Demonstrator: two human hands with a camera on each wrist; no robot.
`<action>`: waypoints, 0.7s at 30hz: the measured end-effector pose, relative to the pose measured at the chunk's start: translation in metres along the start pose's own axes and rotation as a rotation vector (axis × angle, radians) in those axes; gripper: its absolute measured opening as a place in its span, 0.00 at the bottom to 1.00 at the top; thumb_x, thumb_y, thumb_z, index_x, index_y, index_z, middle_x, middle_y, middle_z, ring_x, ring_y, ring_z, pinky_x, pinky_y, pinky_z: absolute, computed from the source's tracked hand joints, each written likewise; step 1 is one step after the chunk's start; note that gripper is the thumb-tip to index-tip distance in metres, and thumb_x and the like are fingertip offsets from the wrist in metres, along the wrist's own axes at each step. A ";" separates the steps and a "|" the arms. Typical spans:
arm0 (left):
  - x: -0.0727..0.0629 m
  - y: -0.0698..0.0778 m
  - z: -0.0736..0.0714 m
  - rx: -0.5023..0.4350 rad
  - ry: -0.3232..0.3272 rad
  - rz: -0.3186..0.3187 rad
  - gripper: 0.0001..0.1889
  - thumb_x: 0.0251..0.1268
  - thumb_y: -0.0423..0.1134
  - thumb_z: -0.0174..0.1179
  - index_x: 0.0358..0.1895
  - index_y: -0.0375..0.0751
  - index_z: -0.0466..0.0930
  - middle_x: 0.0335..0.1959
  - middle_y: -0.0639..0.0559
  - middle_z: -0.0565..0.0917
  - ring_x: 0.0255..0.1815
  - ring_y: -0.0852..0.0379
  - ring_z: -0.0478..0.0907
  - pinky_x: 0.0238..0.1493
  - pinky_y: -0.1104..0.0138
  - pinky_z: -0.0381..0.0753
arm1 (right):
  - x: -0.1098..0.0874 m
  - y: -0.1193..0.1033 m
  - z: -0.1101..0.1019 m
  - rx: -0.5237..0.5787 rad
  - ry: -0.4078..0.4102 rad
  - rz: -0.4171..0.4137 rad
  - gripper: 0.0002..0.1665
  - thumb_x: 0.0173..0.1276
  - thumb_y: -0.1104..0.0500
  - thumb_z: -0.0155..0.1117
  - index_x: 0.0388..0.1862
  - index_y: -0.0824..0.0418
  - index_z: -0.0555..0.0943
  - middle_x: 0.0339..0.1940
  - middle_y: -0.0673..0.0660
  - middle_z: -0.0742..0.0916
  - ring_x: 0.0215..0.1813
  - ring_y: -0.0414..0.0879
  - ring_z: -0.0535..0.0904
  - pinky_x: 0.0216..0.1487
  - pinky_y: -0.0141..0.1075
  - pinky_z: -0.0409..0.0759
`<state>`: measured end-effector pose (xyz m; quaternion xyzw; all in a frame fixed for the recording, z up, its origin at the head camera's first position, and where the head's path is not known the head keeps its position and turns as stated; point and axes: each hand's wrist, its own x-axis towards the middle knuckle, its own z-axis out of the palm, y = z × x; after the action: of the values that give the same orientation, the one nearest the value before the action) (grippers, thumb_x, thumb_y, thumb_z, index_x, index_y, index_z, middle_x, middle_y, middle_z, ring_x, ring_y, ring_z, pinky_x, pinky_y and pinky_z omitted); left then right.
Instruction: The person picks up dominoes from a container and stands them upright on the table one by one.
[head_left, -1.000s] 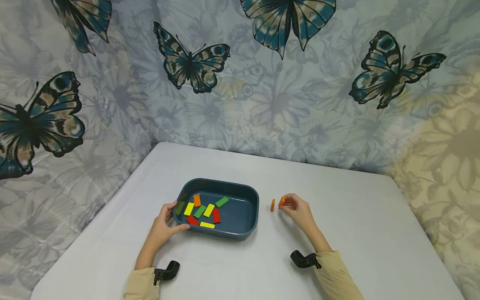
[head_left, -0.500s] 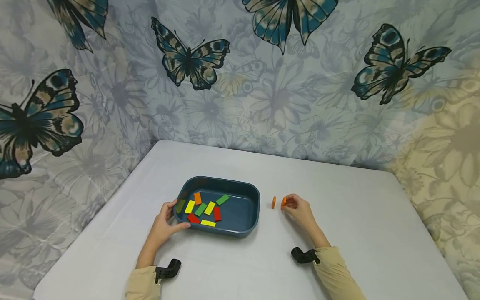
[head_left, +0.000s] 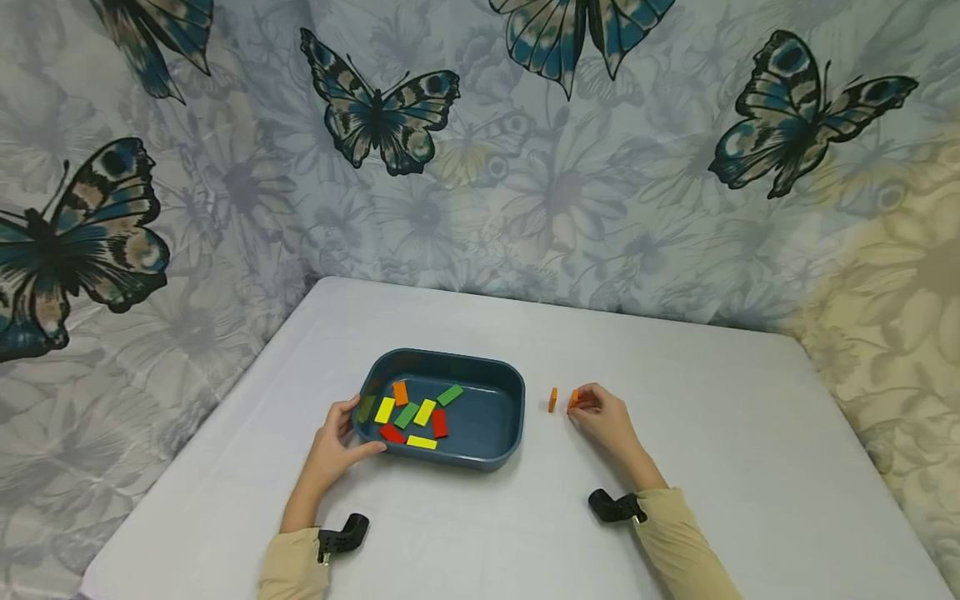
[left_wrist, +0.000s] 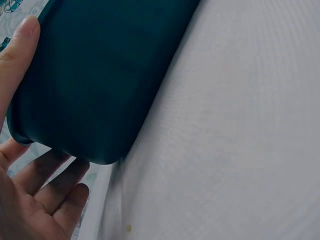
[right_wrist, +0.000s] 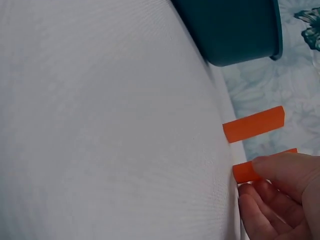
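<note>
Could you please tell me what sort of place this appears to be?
Probably an indoor recording setup: a rectangular, white cloth-covered table stands before a mostly grey-blue, butterfly-printed backdrop, and two bent black wrist-worn cameras are in view.

One tray (head_left: 483,425), three orange blocks (head_left: 553,400), three yellow blocks (head_left: 424,412), two red blocks (head_left: 439,423), two green blocks (head_left: 450,395) counted, plus five butterflies (head_left: 377,112). A murky greenish patch (head_left: 365,408) could maybe be counted as another block, can't be confirmed tbh.
</note>
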<state>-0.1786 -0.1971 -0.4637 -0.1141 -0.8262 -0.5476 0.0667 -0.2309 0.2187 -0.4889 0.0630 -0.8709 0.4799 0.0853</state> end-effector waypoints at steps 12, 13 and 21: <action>-0.001 0.000 0.000 -0.019 -0.002 -0.013 0.41 0.41 0.29 0.70 0.60 0.25 0.55 0.59 0.27 0.62 0.58 0.35 0.61 0.56 0.50 0.59 | 0.003 0.001 -0.005 -0.036 -0.089 -0.025 0.14 0.54 0.72 0.64 0.40 0.70 0.74 0.35 0.61 0.81 0.40 0.54 0.78 0.39 0.40 0.76; 0.000 0.001 0.000 -0.023 0.001 -0.011 0.41 0.41 0.29 0.70 0.60 0.25 0.56 0.59 0.27 0.62 0.58 0.35 0.61 0.56 0.49 0.59 | 0.003 0.001 -0.005 -0.036 -0.096 -0.026 0.15 0.54 0.72 0.64 0.41 0.70 0.73 0.36 0.61 0.81 0.40 0.54 0.78 0.39 0.40 0.76; 0.001 0.002 0.002 -0.016 -0.004 -0.009 0.41 0.41 0.30 0.70 0.59 0.25 0.56 0.59 0.28 0.63 0.58 0.36 0.62 0.56 0.51 0.60 | 0.004 -0.003 -0.008 -0.029 -0.106 0.031 0.18 0.53 0.72 0.65 0.43 0.72 0.72 0.37 0.64 0.80 0.41 0.56 0.77 0.40 0.40 0.76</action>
<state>-0.1792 -0.1942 -0.4620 -0.1122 -0.8225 -0.5543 0.0615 -0.2338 0.2241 -0.4815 0.0736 -0.8819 0.4646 0.0328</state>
